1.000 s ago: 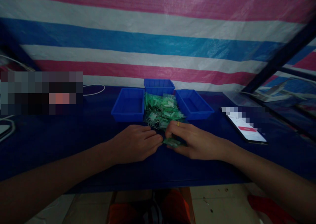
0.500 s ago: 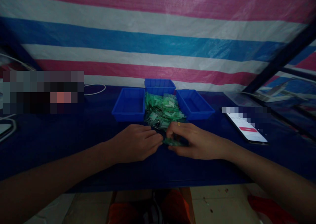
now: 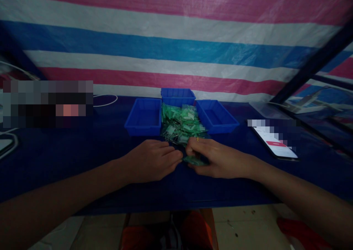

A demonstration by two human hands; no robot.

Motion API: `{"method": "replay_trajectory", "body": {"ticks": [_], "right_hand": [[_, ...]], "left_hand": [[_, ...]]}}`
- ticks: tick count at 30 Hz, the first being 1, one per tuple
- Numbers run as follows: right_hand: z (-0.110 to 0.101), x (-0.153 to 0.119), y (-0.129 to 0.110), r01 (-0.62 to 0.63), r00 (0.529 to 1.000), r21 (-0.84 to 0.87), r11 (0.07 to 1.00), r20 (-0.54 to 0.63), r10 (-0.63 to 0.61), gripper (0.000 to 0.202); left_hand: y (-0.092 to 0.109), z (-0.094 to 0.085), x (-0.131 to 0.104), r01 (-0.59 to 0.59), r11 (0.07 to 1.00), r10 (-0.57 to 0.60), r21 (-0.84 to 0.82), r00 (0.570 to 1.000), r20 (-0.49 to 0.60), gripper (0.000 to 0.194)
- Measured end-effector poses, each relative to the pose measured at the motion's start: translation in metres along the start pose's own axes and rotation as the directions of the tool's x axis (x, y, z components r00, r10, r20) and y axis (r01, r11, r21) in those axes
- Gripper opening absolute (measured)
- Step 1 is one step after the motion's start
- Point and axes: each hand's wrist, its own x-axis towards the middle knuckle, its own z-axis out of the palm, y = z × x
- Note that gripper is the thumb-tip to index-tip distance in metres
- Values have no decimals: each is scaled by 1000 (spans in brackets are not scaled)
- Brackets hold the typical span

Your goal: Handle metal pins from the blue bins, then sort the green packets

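A small green packet (image 3: 196,160) lies between my hands, just in front of a pile of green-and-clear packets (image 3: 182,123). My right hand (image 3: 212,157) has its fingers closed round the packet from the right. My left hand (image 3: 156,160) is closed too, its thumb and finger tips pinched at the packet's left edge; its other fingers are curled under and partly hidden. Around the pile stand three blue bins: a left bin (image 3: 145,127), a right bin (image 3: 220,128) and a back bin (image 3: 178,93).
On the dark blue table (image 3: 176,195), a lit phone (image 3: 275,145) lies to the right. A white cable (image 3: 106,104) loops at the back left. Another device (image 3: 6,144) sits at the far left edge. A striped sheet (image 3: 176,40) hangs behind the table.
My right hand's fingers have drawn slightly closer round the green packet. My left hand has barely moved, and the pile and bins look the same.
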Motion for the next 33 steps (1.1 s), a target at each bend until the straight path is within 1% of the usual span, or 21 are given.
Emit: {"method": "replay_trajectory", "body": {"ticks": [7,15,20,25,28,31,33], "right_hand": [[1,-1,2,-7,1000,-10,1000,-5,7,19],[-1,0,0,-2,1000,3,1000,-17,2,23],[-3,0,0,0,998,-7,1000,-63,0,21],[-6,0,0,16,993,-25,1000,-117,-19,13],[-7,0,-1,15,992,-11,1000,-121,-16,16],[-8,0,-1,22,991,-10,1000,-135,-23,17],[-8,0,0,20,990,5,1000,-143,-20,14]], "left_hand": [[-1,-1,0,-11,1000,11,10,1000,0,19],[0,-1,0,-16,1000,16,-2,1000,-15,18],[-1,-2,0,-3,1000,3,-7,1000,3,18],[-5,-2,-1,41,998,-39,-55,999,33,17],[-6,-1,-2,73,992,-66,-100,995,68,17],[-5,-2,-2,134,972,-117,-194,988,98,16],[-4,-4,-2,193,941,-177,-279,981,82,15]]}}
